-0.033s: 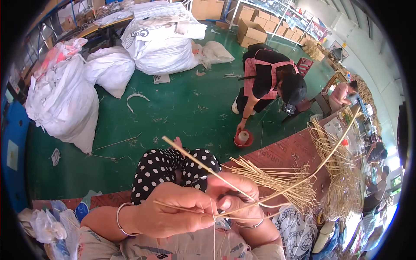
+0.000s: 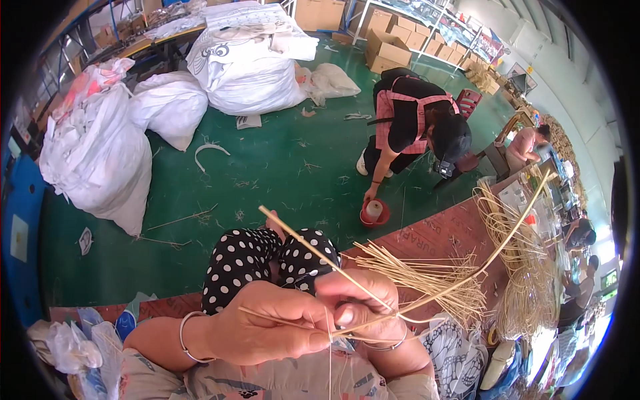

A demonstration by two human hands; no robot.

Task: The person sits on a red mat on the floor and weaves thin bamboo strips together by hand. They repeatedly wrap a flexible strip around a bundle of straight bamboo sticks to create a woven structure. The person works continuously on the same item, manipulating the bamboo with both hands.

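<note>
My left hand (image 2: 270, 323) pinches thin straw-coloured cane strips between thumb and forefinger, and a short end sticks out behind the fingers. A fine pale thread (image 2: 330, 370) crosses the strips at the thumb tip and hangs down over my lap. Close beside it, my right hand (image 2: 367, 303) is closed, thumb against curled fingers, around the cane. One strip (image 2: 300, 241) slants up left from this hand; a longer cane (image 2: 503, 243) bends away to the upper right. The right fingers partly hide where the strips meet.
Cut cane sticks (image 2: 427, 273) lie on a reddish board (image 2: 427, 233) at right, beside coiled cane bundles (image 2: 530, 293). Ahead, a bending person (image 2: 407, 120) reaches to a red bucket (image 2: 369, 215) on the green floor. Large white sacks (image 2: 100, 160) stand left; plastic bags (image 2: 73, 347) lie near my left elbow.
The upper-left end of the slanting strip has shifted slightly to the right. Both hands keep nearly the same place and grip.
</note>
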